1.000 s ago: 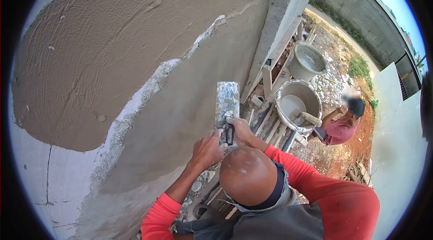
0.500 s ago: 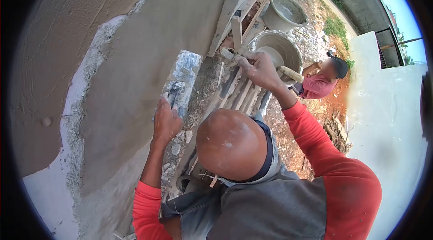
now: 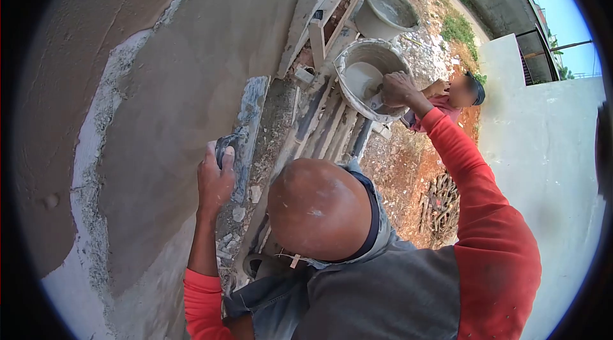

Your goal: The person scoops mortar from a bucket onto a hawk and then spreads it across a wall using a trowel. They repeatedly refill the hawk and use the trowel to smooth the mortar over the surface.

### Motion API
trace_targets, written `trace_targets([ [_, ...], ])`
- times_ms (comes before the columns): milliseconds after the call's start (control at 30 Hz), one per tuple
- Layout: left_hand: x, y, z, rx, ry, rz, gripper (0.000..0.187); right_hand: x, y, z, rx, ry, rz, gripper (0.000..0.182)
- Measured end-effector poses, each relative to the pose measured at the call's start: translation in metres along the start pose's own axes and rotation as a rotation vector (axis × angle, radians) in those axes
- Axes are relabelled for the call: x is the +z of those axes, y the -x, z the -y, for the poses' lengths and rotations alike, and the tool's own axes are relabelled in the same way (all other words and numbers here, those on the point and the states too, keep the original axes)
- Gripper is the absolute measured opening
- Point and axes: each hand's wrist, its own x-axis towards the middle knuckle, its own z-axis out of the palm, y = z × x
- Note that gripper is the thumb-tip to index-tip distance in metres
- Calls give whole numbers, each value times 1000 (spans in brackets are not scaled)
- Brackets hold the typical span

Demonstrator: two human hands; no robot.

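Note:
My left hand (image 3: 216,180) is closed round the dark handle of a plastering float (image 3: 253,107). Its long flat board, smeared grey and bluish, is turned almost edge-on beside the plastered wall (image 3: 185,78). My right hand (image 3: 400,90) reaches over the rim of a mortar bucket (image 3: 345,75), fingers wrapped round the handle of a trowel (image 3: 375,102). That trowel's blade points down into the bucket, partly hidden by the rim and my fingers. Wet grey mix (image 3: 363,78) lies inside the bucket.
A second bucket (image 3: 386,11) stands behind. Rough planks (image 3: 322,126) run beneath, with a small block (image 3: 304,76) on them. A co-worker (image 3: 456,94) crouches beyond the buckets. Rubble lies along the wall's foot, and a pile of sticks (image 3: 440,206) is on the ground.
My right hand has left the small block on the planks and moved right to the bucket, taking hold of the trowel. My left hand has tilted the float to a narrower angle.

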Motion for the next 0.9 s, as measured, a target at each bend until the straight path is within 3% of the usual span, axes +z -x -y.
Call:
trace_targets([
  [200,-7,-7,21,-74,34,120,35,-67,40,-18,-73,168,-181,15],
  [333,6,-17,31,-134,185,174,34,-36,9,-47,-211,286,-465,9],
  [467,8,-20,41,-40,59,172,39,-7,-8,-19,-153,254,-275,10],
  [533,3,-18,25,47,59,164,42,-3,0,-10,-162,184,-250,18],
  [633,27,-26,66,-155,739,283,46,-12,13,0,-92,107,-143,27],
  [733,40,-36,55,-281,842,290,47,-18,14,-2,-61,57,-22,29],
  [900,41,-39,30,-305,857,362,47,-27,30,-28,-76,-221,-4,26],
])
